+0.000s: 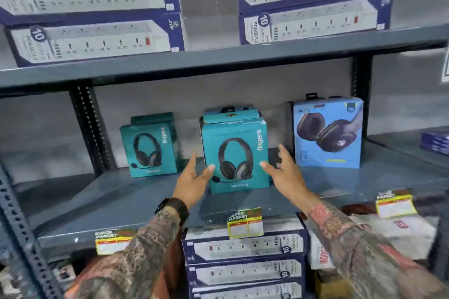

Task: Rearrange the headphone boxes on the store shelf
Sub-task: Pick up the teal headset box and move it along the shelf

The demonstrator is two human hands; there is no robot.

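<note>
Three headphone boxes stand on the grey middle shelf (pixel 121 204). A teal box (pixel 237 153) stands upright in the middle, nearest the front, with another teal box partly hidden behind it. A smaller-looking teal box (pixel 149 149) stands further back on the left. A light blue box (pixel 328 132) stands on the right. My left hand (pixel 193 181) is open at the middle box's left lower edge, thumb touching its front. My right hand (pixel 283 172) is open at its right lower edge, thumb on the front, fingers spread beside it.
Blue-and-white power strip boxes (pixel 92 17) are stacked on the shelf above, and more (pixel 245 252) sit on the shelf below. Yellow price tags (pixel 245 223) hang on the middle shelf's front edge. A perforated metal upright (pixel 90 128) stands at the left.
</note>
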